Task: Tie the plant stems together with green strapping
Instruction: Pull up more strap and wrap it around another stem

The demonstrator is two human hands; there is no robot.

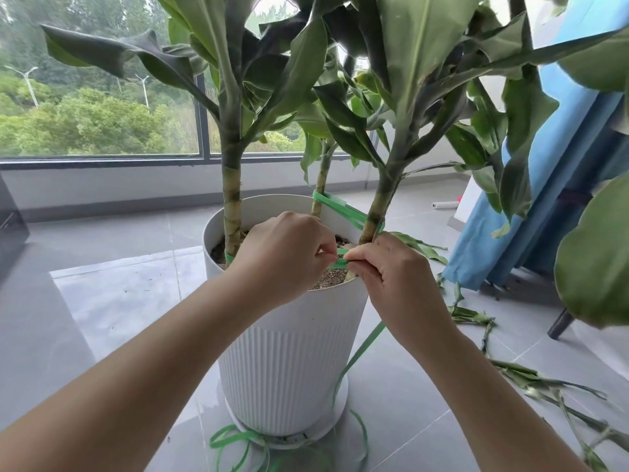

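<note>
Three upright plant stems stand in a white ribbed pot [289, 352]: the left stem [232, 206], the thinner middle stem [320, 189] at the back, and the right stem [377, 206], which leans slightly right. The green strapping [338, 262] circles all three low down, just above the soil [328, 281]. From the middle stem it slants down and rightward to the right stem, and a bit of it shows on the left stem's base.

Over the pot's near rim, the left hand [286, 253] and right hand [398, 277] meet. Each pinches the strapping between thumb and fingers, and the short stretch between them runs roughly left to right. Whether a knot is formed there is hard to tell.

A loose tail hangs below the right hand, slanting down-left to coils on the floor [102, 301] beside the saucer [326, 430]. Fallen leaves [510, 369] lie to the right.
</note>
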